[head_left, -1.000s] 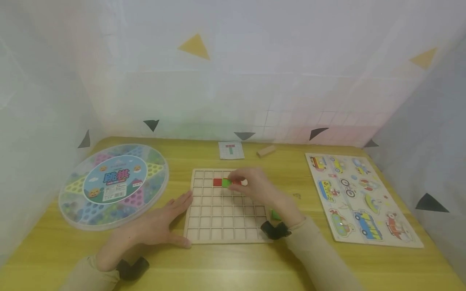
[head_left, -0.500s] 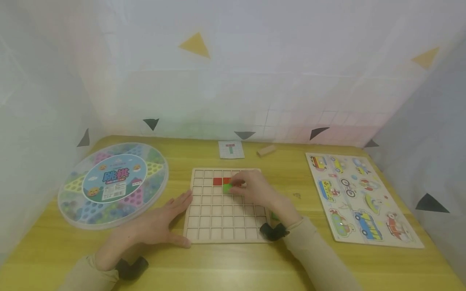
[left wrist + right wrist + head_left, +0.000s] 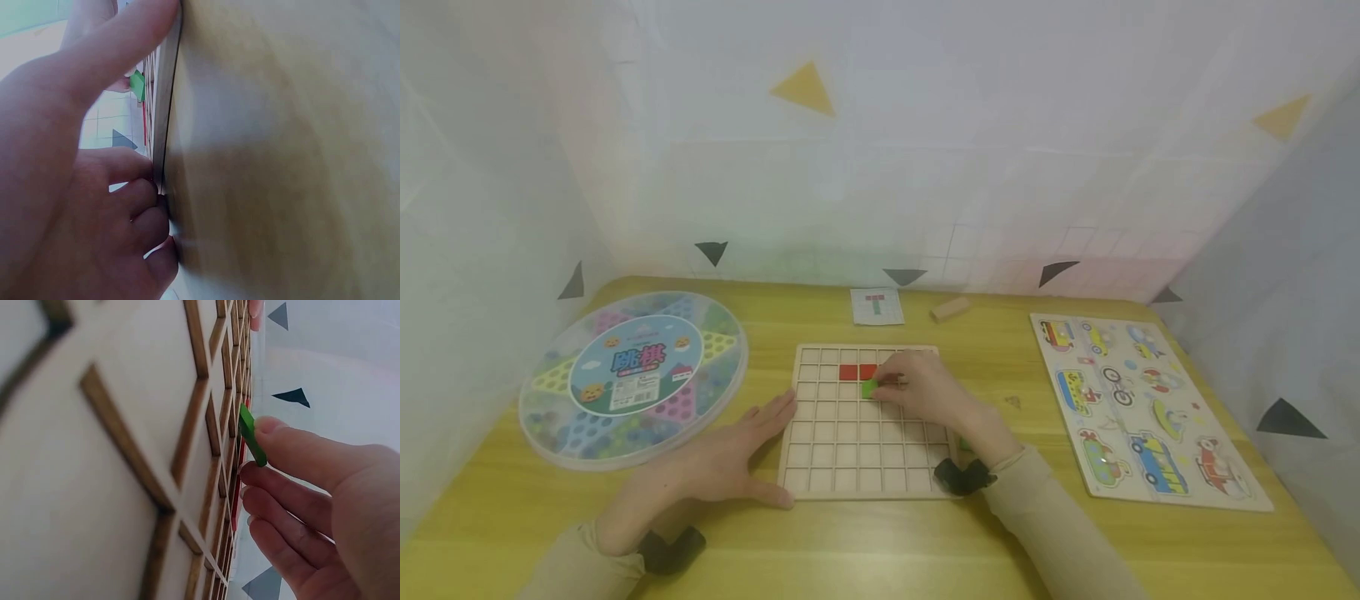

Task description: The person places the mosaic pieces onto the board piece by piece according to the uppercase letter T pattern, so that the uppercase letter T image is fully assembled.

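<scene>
One green tile [image 3: 868, 389], pinched by the right hand [image 3: 928, 389], tilts over the grid board [image 3: 834, 456] at six o'clock from a red tile [image 3: 867, 372]; likely light, stiff, smooth; grasp by edges; left hand [image 3: 718, 462], spread, touches the grid board's nine-o'clock edge.

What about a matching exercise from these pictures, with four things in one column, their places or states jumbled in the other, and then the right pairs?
Column one:
1. Right hand
2. T card
3. Left hand
4. Vehicle puzzle

Column two:
A. Beyond the far edge of the grid
B. Right of the grid, apart from it
C. Pinching a green tile
D. Fingers spread, against the grid's left edge

Right pairs: 1-C, 2-A, 3-D, 4-B
</scene>
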Demonstrator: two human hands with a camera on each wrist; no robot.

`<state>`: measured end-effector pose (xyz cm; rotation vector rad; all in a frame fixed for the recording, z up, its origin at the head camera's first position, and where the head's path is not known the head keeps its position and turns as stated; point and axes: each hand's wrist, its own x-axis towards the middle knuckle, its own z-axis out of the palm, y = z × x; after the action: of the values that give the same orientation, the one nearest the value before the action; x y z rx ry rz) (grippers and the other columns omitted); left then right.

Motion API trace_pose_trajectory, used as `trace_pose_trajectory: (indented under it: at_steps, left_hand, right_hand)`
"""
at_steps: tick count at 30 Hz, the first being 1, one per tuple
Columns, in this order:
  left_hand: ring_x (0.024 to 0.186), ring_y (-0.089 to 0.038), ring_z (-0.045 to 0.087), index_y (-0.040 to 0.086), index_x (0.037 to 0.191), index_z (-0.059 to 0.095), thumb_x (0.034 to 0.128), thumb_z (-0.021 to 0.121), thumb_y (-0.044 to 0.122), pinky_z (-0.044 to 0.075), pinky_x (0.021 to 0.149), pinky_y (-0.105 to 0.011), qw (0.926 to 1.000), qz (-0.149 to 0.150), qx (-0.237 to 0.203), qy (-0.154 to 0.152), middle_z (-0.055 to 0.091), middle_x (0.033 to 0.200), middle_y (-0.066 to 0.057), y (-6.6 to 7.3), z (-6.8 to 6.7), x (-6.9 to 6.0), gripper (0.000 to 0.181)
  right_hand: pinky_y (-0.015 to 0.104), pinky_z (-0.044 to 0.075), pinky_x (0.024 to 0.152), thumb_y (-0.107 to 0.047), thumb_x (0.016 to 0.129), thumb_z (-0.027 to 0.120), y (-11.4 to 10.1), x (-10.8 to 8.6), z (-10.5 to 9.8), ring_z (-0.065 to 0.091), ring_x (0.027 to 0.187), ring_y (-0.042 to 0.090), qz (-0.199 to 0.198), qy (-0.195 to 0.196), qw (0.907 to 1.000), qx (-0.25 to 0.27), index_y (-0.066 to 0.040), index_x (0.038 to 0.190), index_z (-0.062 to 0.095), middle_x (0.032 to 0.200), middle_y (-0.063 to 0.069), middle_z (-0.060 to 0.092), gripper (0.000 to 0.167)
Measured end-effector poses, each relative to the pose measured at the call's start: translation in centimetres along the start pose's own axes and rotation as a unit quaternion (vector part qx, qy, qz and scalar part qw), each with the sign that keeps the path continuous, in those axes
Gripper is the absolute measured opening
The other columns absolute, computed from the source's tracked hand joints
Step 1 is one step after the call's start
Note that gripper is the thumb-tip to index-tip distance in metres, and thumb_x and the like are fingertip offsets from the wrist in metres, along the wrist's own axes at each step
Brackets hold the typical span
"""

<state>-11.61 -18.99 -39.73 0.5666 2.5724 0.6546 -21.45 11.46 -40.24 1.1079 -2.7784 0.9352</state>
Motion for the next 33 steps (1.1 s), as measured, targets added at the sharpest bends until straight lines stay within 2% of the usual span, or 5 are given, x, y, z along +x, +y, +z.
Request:
trace_pose_trajectory:
  at_steps: [8, 13, 20, 25, 33]
  left_hand:
    - [0.149, -0.049, 0.014, 0.020, 0.162, 0.012, 0.0721, 0.074, 0.071, 0.021, 0.119, -0.063, 1.0000, 0.006, -0.003, 0.000, 0.000, 0.169, -0.001, 0.20, -0.25, -0.20, 0.120]
    - [0.149, -0.049, 0.014, 0.020, 0.162, 0.012, 0.0723, 0.073, 0.071, 0.021, 0.119, -0.063, 0.9999, 0.010, -0.003, 0.000, 0.000, 0.169, 0.000, 0.20, -0.26, -0.26, 0.120]
    - [0.149, -0.050, 0.014, 0.019, 0.162, 0.012, 0.0730, 0.073, 0.070, 0.022, 0.118, -0.064, 0.9999, 0.013, -0.007, 0.000, -0.001, 0.169, 0.000, 0.23, -0.37, -0.27, 0.119]
    - [0.149, -0.049, 0.013, 0.020, 0.162, 0.012, 0.0728, 0.073, 0.070, 0.021, 0.119, -0.063, 0.9999, 0.010, -0.006, -0.003, -0.001, 0.169, 0.000, 0.31, -0.40, -0.26, 0.119]
    - [0.149, -0.049, 0.013, 0.020, 0.162, 0.012, 0.0727, 0.074, 0.070, 0.020, 0.119, -0.063, 0.9999, 0.008, -0.009, -0.003, -0.001, 0.169, 0.000, 0.31, -0.43, -0.24, 0.119]
  right_hand:
    - [0.028, 0.057, 0.085, -0.020, 0.086, 0.080, -0.16, 0.06, 0.05, 0.067, 0.090, 0.010, 0.019, -0.013, 0.9997, -0.002, -0.012, 0.099, 0.076, 0.096, -0.003, 0.075, 0.016]
    - [0.029, 0.058, 0.085, -0.017, 0.084, 0.081, -0.21, 0.04, 0.02, 0.067, 0.089, 0.011, 0.023, -0.012, 0.9996, 0.009, -0.010, 0.101, 0.076, 0.096, -0.001, 0.075, 0.019]
    - [0.031, 0.058, 0.087, -0.011, 0.084, 0.080, -0.08, -0.03, -0.09, 0.068, 0.091, 0.012, 0.047, -0.012, 0.9986, 0.024, -0.009, 0.102, 0.076, 0.098, 0.001, 0.075, 0.018]
    - [0.030, 0.058, 0.086, -0.012, 0.085, 0.079, 0.02, -0.04, -0.04, 0.068, 0.091, 0.012, 0.046, -0.022, 0.9986, 0.015, -0.010, 0.103, 0.076, 0.098, 0.000, 0.075, 0.018]
    - [0.030, 0.058, 0.084, -0.011, 0.085, 0.079, -0.12, -0.04, 0.17, 0.068, 0.090, 0.012, 0.036, -0.012, 0.9992, 0.012, -0.009, 0.101, 0.076, 0.097, 0.000, 0.075, 0.017]
